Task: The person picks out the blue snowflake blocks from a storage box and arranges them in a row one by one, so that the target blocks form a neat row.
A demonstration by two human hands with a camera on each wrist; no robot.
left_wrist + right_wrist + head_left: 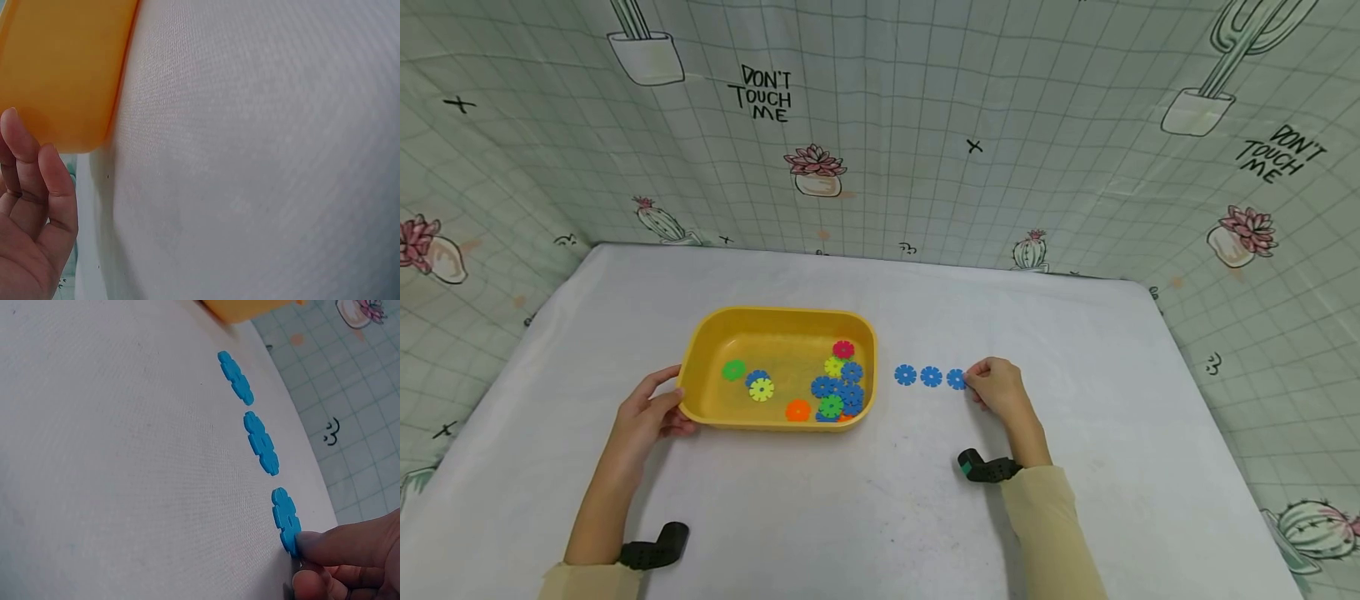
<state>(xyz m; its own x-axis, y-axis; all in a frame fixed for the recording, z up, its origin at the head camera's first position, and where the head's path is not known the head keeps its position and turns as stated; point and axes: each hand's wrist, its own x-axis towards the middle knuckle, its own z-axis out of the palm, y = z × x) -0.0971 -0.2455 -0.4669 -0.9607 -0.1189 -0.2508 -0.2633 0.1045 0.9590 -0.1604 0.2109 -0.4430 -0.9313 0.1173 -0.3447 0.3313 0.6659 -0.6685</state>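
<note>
Three blue notched plastic discs lie in a row on the white table: a left one (905, 375), a middle one (931, 377) and a right one (286, 519). My right hand (997, 386) pinches the edge of the right disc between thumb and fingers. At its left end, a yellow tray (760, 315) is held by my left hand (647, 408), with the thumb at the rim. Part of that hand's fingers is hidden behind the tray wall. Inside the tray are several loose discs, among them a green one (733, 370), an orange one (798, 410) and a red one (843, 349).
White cloth covers the table (865, 517). Behind it and at the sides hangs a checked curtain (895, 100) with cactus drawings. A black wrist camera (658, 546) sits on the left wrist, and another black camera (985, 467) on the right.
</note>
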